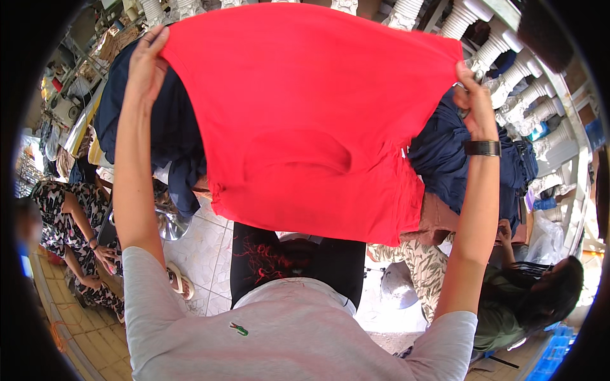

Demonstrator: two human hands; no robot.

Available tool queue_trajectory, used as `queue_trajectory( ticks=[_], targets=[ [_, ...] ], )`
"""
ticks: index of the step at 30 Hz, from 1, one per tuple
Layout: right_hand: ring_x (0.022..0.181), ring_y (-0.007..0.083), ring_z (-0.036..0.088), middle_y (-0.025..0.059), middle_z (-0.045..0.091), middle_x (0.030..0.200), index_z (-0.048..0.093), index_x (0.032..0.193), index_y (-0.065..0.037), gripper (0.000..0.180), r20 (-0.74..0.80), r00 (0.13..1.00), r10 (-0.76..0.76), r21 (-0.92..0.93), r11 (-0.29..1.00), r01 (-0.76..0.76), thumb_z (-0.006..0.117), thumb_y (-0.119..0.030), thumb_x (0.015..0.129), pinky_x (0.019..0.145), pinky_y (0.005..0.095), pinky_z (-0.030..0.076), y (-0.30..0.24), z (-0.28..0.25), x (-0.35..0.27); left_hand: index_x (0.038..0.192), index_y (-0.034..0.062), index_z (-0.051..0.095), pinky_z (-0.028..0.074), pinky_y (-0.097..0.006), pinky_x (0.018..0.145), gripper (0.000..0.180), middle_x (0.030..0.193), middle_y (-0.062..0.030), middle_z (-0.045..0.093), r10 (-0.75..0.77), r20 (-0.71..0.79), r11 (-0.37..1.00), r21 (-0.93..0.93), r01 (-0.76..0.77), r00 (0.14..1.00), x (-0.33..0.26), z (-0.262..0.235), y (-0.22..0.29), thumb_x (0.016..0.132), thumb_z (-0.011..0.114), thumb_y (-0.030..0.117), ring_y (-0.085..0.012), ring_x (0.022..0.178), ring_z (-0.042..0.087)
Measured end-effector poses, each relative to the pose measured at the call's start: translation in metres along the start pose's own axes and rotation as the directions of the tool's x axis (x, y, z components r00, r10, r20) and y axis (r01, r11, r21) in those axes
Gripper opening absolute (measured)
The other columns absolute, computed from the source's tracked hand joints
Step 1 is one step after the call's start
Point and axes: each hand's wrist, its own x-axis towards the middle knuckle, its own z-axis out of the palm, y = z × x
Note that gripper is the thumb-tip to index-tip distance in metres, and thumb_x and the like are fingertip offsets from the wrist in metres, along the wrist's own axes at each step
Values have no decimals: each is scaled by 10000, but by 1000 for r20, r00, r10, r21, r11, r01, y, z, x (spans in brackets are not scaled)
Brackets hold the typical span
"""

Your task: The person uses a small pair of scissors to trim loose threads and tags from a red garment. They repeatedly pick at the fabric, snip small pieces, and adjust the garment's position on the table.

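Observation:
A red garment (305,82), by its neckline-like curve a shirt, is stretched wide between my two hands. My left hand (147,66) pinches its upper left corner. At the upper right corner, my right hand (471,95) grips the cloth, its fingers slightly blurred; a dark band is on that wrist. The lower part of the shirt hangs toward me in folds above my lap. Dark navy cloth is heaped beneath it, one pile (162,120) by my left forearm and another (445,159) by my right. What lies under the middle of the shirt is hidden.
White ribbed columns (508,82) line the far and right sides. A seated person in a patterned outfit (79,235) is at the left, near a shiny metal bowl (168,219). Another person with dark hair (540,292) sits at the right, near a blue plastic crate (556,355).

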Motion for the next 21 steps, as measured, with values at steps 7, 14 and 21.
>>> queue_trajectory(
  ticks=[7,14,21],
  targets=[
    [484,15,308,-97,465,615,667,921,-119,192,113,989,-98,43,995,94,664,-292,1005,461,204,220,-10,2,2,1402,34,578,482,-279,1020,374,1303,-62,659,58,325,981,155,-113,944,27,-15,21,1048,559,151,-123,1172,630],
    [480,27,354,-81,457,584,683,959,-64,217,-111,940,-322,-80,946,314,717,-278,973,456,214,230,-24,-6,6,1387,26,596,450,-270,1046,357,1319,-57,650,164,289,908,330,-259,943,38,-23,33,1062,533,161,-106,1194,602],
    [487,18,289,-96,429,609,676,906,-94,175,-190,891,-412,-7,908,418,701,-248,983,486,228,201,-85,-15,-37,1396,-54,513,474,-389,1009,478,1273,-181,631,316,300,920,133,-368,900,-5,21,94,985,657,145,-243,1144,598]
  ],
)
